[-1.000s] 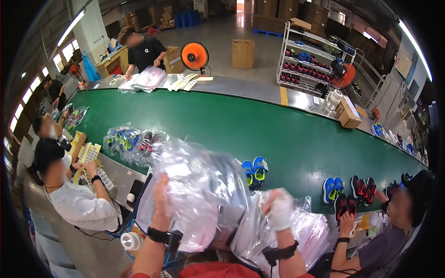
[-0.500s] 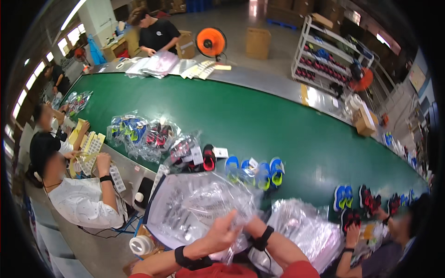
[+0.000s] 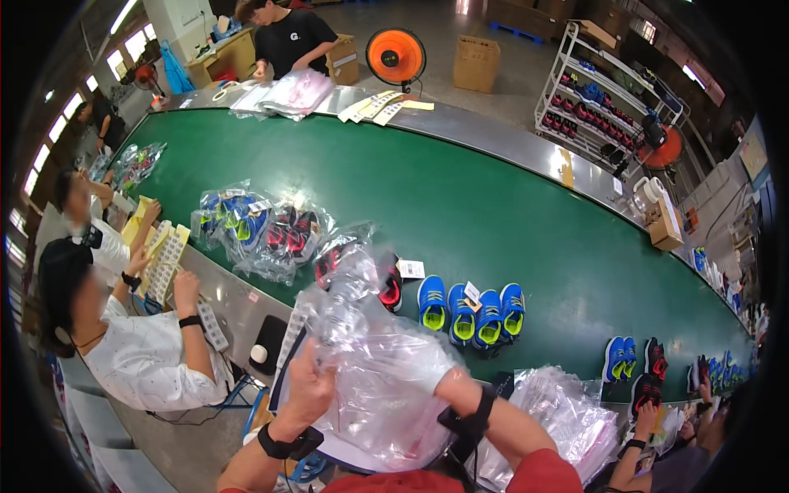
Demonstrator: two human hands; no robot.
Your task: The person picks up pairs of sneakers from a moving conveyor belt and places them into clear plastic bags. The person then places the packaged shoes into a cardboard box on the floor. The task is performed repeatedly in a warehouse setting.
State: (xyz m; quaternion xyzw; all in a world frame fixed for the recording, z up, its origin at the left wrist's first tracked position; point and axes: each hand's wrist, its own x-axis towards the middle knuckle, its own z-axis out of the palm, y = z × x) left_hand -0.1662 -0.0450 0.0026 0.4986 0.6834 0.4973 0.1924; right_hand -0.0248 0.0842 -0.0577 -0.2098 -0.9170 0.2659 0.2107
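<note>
A green conveyor belt (image 3: 493, 197) spans the scene, bending with the lens from upper left to lower right. At the left, a co-worker in a white top (image 3: 144, 357) sits by its edge, both arms forward. Closer in, in front of the person's red clothing, a clear plastic bag (image 3: 382, 382) spreads out, crumpled and shiny, with its lower part between the two forearms and its upper end reaching over the belt's near edge. A white shoe rack (image 3: 604, 94) stands across the belt, its shelves lined with shoes. Right of the right forearm lies a pile of flat clear bags (image 3: 551, 423). Shoes in clear wrapping (image 3: 259, 230) rest on the belt at left, and two pairs of blue shoes (image 3: 472, 311) stand side by side beyond the right forearm.

The left hand (image 3: 308, 386) is folded closely on the bag's left side, thumb uppermost, so most of the plastic lies to the right of that grip. The right hand (image 3: 423, 367) sits at the bag's right side, veiled by glossy plastic; I cannot tell whether its fingers are closed or spread. Just beyond the bag's upper end, a black-and-red shoe (image 3: 391, 286) stands beside a white tag (image 3: 411, 269).
</note>
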